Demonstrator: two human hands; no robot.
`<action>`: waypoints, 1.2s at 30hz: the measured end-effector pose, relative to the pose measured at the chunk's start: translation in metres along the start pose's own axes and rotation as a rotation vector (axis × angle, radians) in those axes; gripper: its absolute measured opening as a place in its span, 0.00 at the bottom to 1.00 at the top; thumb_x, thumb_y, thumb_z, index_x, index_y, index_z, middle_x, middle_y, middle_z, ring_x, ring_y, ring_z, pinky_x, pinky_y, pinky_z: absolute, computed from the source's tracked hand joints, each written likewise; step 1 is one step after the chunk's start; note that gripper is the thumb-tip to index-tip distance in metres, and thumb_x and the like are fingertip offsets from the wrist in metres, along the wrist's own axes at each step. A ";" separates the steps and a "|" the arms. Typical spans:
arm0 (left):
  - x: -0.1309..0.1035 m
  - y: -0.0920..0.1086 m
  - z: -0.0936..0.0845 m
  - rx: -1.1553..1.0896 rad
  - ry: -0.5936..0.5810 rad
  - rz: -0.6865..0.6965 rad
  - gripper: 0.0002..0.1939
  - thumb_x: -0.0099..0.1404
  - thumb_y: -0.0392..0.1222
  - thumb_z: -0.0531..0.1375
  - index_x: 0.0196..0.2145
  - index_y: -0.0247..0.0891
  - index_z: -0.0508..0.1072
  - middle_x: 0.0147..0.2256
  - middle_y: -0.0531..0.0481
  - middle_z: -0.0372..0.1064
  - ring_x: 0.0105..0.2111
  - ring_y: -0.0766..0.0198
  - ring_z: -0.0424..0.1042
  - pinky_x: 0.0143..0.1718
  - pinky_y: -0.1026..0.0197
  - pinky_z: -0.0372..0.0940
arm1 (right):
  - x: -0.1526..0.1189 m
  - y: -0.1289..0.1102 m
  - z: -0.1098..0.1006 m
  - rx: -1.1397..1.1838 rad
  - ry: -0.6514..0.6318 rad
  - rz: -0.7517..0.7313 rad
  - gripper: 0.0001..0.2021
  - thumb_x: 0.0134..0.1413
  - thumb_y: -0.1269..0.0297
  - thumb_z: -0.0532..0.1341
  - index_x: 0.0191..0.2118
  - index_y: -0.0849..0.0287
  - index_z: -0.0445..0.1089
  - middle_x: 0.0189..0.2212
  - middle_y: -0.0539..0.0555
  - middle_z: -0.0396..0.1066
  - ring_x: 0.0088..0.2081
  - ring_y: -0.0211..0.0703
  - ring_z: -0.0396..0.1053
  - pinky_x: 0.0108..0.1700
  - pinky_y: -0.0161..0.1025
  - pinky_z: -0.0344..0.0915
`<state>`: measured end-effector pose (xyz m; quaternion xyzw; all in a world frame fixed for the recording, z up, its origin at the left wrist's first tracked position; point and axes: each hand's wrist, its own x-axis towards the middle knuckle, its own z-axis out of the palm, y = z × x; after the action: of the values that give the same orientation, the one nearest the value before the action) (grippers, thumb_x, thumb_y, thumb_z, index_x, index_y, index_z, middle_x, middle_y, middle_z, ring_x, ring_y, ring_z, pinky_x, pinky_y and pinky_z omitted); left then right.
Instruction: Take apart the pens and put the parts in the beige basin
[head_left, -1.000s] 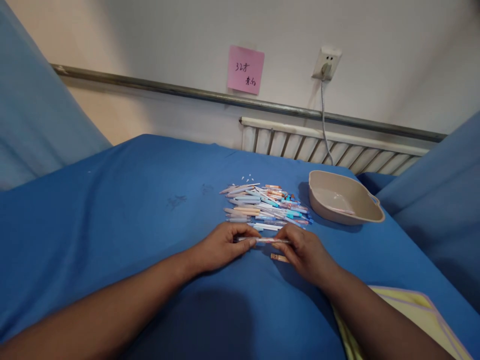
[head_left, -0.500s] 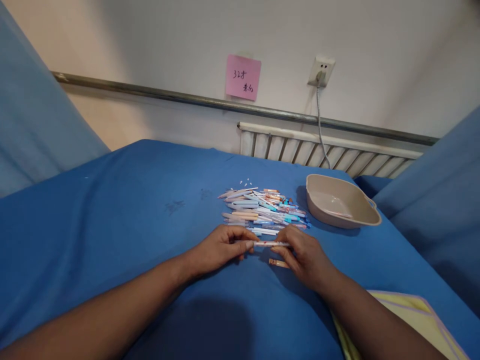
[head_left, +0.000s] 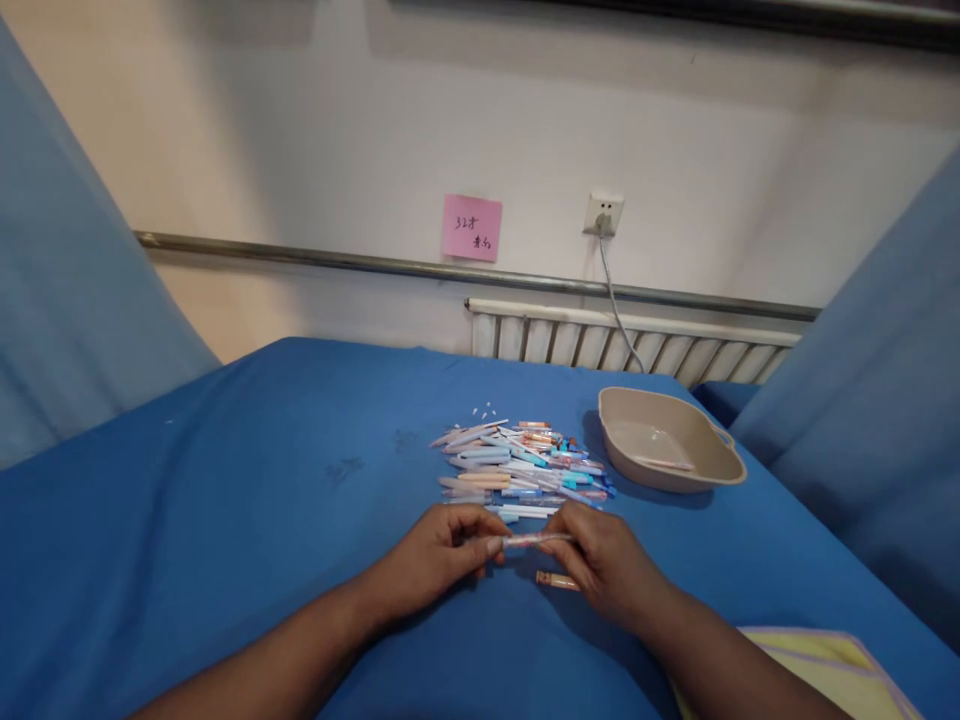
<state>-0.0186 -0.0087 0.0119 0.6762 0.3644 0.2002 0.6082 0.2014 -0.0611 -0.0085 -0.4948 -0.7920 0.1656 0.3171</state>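
Pinching a slim white-and-pink pen [head_left: 529, 540] between both hands' fingertips: left hand [head_left: 442, 560], right hand [head_left: 615, 565]. Item, beyond them: loose pile of pastel pens [head_left: 517, 465]. Item, right: beige plastic basin [head_left: 667, 440].

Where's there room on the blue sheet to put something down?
The biggest bare patch of the blue sheet is between the left curtain and the pen pile. Another is right of the right hand, between the tan basin and the yellow cloth. It's crowded from the pile to the left hand and held pen.
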 end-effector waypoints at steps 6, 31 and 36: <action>0.001 -0.002 0.000 0.013 0.006 0.012 0.15 0.57 0.49 0.61 0.35 0.32 0.74 0.27 0.51 0.69 0.24 0.70 0.63 0.26 0.67 0.59 | 0.000 -0.005 0.006 0.171 -0.018 0.070 0.10 0.57 0.62 0.58 0.44 0.57 0.59 0.27 0.48 0.67 0.27 0.37 0.66 0.29 0.33 0.59; 0.003 -0.002 0.002 -0.118 0.016 -0.015 0.15 0.54 0.48 0.65 0.33 0.32 0.72 0.27 0.49 0.73 0.23 0.70 0.66 0.25 0.67 0.59 | -0.001 -0.003 -0.002 -0.090 -0.039 -0.129 0.04 0.59 0.71 0.52 0.38 0.58 0.62 0.33 0.54 0.66 0.34 0.41 0.65 0.35 0.36 0.60; 0.003 -0.003 0.001 -0.097 0.009 -0.005 0.16 0.55 0.49 0.63 0.33 0.32 0.71 0.27 0.49 0.73 0.22 0.70 0.65 0.24 0.68 0.59 | -0.002 -0.008 -0.003 -0.052 -0.034 -0.125 0.01 0.59 0.70 0.53 0.37 0.58 0.60 0.32 0.54 0.67 0.32 0.40 0.65 0.33 0.35 0.60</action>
<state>-0.0167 -0.0069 0.0078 0.6441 0.3588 0.2190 0.6391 0.1984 -0.0662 -0.0026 -0.4493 -0.8308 0.1332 0.3004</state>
